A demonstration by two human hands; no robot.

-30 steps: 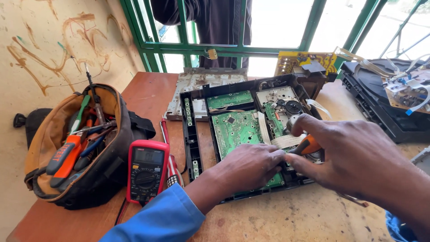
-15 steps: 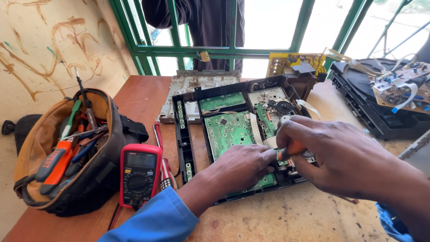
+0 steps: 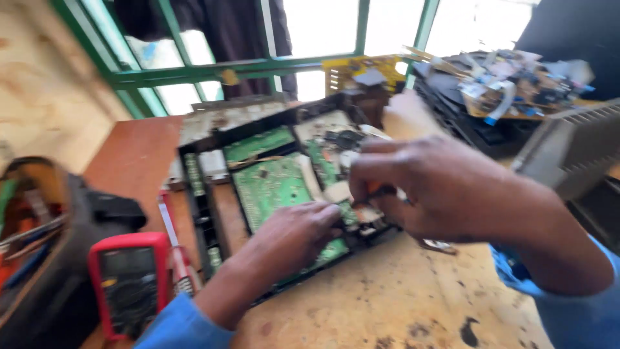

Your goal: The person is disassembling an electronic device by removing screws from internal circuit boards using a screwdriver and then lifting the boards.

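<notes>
Green printed circuit boards (image 3: 271, 184) are seated in an opened black device chassis (image 3: 200, 207). Its near edge is pressed by the left hand (image 3: 294, 232), fingers curled together. An orange-handled tool (image 3: 374, 189) is pinched over that edge by the right hand (image 3: 429, 187).

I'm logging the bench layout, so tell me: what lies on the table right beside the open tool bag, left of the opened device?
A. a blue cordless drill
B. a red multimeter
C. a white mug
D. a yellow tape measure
B: a red multimeter with a dark face lies between the tool bag and the opened device's black frame.
</notes>
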